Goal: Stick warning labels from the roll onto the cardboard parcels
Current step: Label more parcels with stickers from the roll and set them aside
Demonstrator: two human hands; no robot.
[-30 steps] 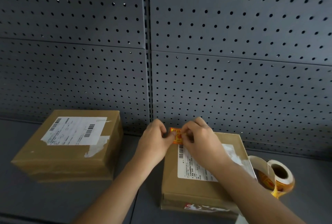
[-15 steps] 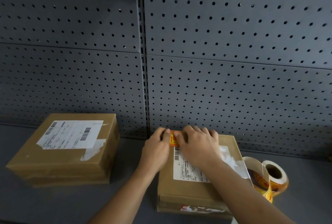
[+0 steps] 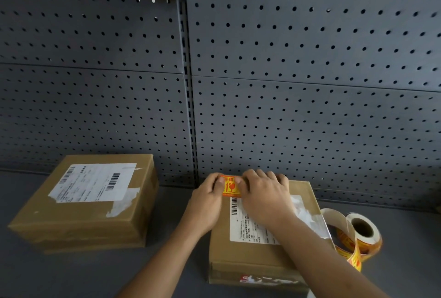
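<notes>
An orange warning label [image 3: 229,186] lies on the far left corner of the near cardboard parcel [image 3: 250,253], above its white shipping label [image 3: 248,228]. My left hand [image 3: 207,204] presses the label's left edge with its fingertips. My right hand [image 3: 265,195] lies flat on the parcel top, its fingers pressing the label's right edge. A second cardboard parcel [image 3: 88,202] with a white shipping label stands to the left, untouched. The roll of orange labels [image 3: 360,235] stands on its edge right of the near parcel, with a loose strip curling off it.
Both parcels and the roll rest on a dark grey shelf [image 3: 167,262]. A grey perforated back panel [image 3: 286,82] rises directly behind them, with a slotted upright [image 3: 188,97] at its middle. A gap of shelf separates the two parcels.
The label was held pinched between both hands above the parcel's corner; now it lies flat on the parcel and both hands have spread out to press it down.
</notes>
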